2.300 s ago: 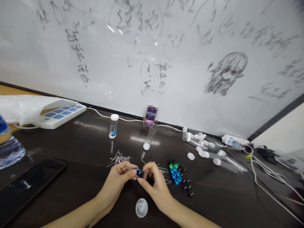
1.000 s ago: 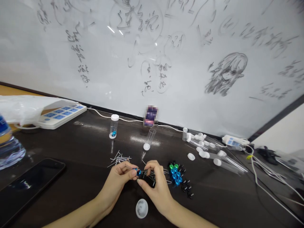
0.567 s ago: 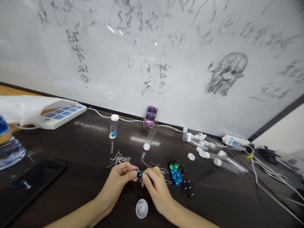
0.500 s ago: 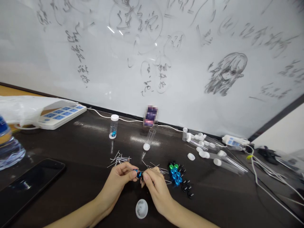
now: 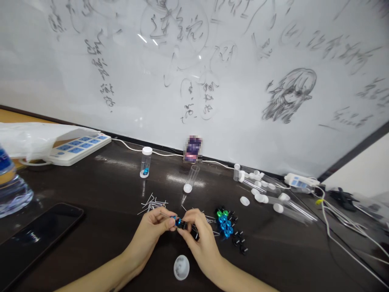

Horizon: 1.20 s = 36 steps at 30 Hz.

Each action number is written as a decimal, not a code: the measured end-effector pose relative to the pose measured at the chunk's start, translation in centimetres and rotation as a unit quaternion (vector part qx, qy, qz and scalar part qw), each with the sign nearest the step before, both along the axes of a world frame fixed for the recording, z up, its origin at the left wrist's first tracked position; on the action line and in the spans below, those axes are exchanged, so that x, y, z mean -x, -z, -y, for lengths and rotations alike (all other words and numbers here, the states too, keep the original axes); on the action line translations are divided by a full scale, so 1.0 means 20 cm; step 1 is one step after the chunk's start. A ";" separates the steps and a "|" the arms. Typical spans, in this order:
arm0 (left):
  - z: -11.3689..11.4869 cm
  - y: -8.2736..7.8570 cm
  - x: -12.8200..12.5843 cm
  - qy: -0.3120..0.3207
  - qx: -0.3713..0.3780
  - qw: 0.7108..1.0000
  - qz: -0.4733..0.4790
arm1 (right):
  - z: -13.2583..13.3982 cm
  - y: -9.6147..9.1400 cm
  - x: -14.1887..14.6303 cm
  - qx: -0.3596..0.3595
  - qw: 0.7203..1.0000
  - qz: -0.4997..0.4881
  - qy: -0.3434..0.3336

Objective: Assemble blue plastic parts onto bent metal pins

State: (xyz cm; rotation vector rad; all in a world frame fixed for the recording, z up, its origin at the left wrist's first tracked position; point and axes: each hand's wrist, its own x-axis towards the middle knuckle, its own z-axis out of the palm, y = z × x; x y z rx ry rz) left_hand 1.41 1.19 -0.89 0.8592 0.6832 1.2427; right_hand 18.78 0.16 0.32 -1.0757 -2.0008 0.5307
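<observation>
My left hand (image 5: 150,233) and my right hand (image 5: 200,239) meet over the dark table (image 5: 100,190), fingertips pinched together on a small blue and black part (image 5: 178,222). Thin metal pins (image 5: 152,202) lie scattered just behind my hands. A cluster of blue, green and black small parts (image 5: 226,227) sits right of my right hand. A white cap (image 5: 181,267) rests on the table between my wrists.
A capped clear vial with a blue part (image 5: 146,161) stands behind; an open tube (image 5: 191,177) leans beside it. Several tubes and caps (image 5: 267,194) lie at right, with white cables (image 5: 334,211). A black phone (image 5: 33,237), water bottle (image 5: 10,186) and power strip (image 5: 75,147) sit left.
My right fingers have shifted slightly around the small part, regripping it. My left hand has stayed where it was.
</observation>
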 end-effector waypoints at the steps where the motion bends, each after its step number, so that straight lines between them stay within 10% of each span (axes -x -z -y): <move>1: 0.00 0.00 0.00 0.000 -0.001 1.000 0.001 | 0.00 0.01 0.00 -0.010 1.000 -0.011 -0.005; 36: 0.01 -0.02 0.00 -0.006 0.008 1.000 -0.002 | 0.02 -0.04 0.00 0.004 0.998 0.068 -0.003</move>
